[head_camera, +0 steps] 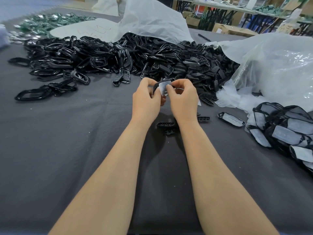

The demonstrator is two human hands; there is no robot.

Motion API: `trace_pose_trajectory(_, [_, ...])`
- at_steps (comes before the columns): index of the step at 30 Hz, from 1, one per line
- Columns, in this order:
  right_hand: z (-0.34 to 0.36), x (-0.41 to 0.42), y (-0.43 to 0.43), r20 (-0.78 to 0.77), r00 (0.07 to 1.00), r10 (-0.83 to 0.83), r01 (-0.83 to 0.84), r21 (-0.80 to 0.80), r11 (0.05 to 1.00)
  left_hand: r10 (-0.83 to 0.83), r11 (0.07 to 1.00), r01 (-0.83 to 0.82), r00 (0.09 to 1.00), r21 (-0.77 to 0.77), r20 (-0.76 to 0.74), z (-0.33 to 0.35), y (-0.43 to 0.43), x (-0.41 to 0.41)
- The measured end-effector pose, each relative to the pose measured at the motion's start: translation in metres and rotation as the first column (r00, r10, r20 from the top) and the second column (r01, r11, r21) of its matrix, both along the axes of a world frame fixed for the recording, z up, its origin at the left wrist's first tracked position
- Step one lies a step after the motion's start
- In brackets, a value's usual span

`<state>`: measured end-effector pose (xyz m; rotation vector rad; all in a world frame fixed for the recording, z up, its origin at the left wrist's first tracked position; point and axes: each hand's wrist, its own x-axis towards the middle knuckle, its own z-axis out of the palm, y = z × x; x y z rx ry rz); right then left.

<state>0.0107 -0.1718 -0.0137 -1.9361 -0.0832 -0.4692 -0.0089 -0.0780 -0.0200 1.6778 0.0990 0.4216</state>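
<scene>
A: Where is the piece, and how is it held?
B: The black plastic shell point(156, 86) is held above the table point(67, 141). The left grip point(146, 97) curls round its edge, and the right grip point(183, 97) pinches the grey film point(164, 88) on its face.
A: Handling?
B: Probably light, stiff and glossy, so slippery; best held by the rim. The film looks thin and easily creased.
A: Surroundings?
B: Dark cloth; heaps of black parts point(118, 53); clear bags point(152, 19); workshop behind.

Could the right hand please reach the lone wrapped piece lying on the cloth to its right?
Probably yes: mostly bare cloth lies between the right hand and the wrapped piece, though the hand is busy pinching the film on a black part.
</scene>
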Motion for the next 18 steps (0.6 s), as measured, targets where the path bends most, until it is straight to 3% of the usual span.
trace_pose_trajectory(5, [0.008, -0.001, -0.003, 0.071, 0.997, -0.043, 0.040, 0.035, 0.999, 0.021, 0.999, -0.020, 0.999, -0.043, 0.031, 0.000, 0.000, 0.000])
trace_pose_trajectory(8, [0.017, 0.001, -0.017, 0.055, 0.990, -0.132, 0.110, 0.293, 0.950, 0.044, 0.997, -0.042, 0.999, -0.067, 0.032, 0.000, 0.000, 0.001])
trace_pose_trajectory(10, [0.023, 0.000, -0.026, 0.009, 0.994, -0.106, 0.085, 0.535, 0.841, 0.041, 0.997, -0.039, 0.999, -0.061, 0.030, 0.000, 0.000, 0.001])
trace_pose_trajectory(13, [0.028, -0.002, -0.032, 0.027, 0.983, 0.182, -0.134, 0.786, 0.604, 0.036, 0.997, -0.034, 0.999, -0.066, 0.034, 0.001, -0.001, 0.001])
trace_pose_trajectory(15, [0.028, -0.006, -0.032, 0.062, 0.908, 0.415, -0.300, 0.789, 0.537, 0.035, 0.997, -0.033, 0.999, -0.068, 0.032, 0.001, 0.000, 0.000])
trace_pose_trajectory(16, [0.027, -0.007, -0.030, 0.040, 0.880, 0.474, -0.355, 0.718, 0.599, 0.031, 0.997, -0.029, 0.999, -0.068, 0.031, 0.001, 0.000, 0.000])
trace_pose_trajectory(18, [0.023, -0.007, -0.024, -0.053, 0.906, 0.420, -0.367, 0.394, 0.842, 0.016, 0.998, -0.014, 0.999, -0.065, 0.031, 0.001, 0.001, -0.001])
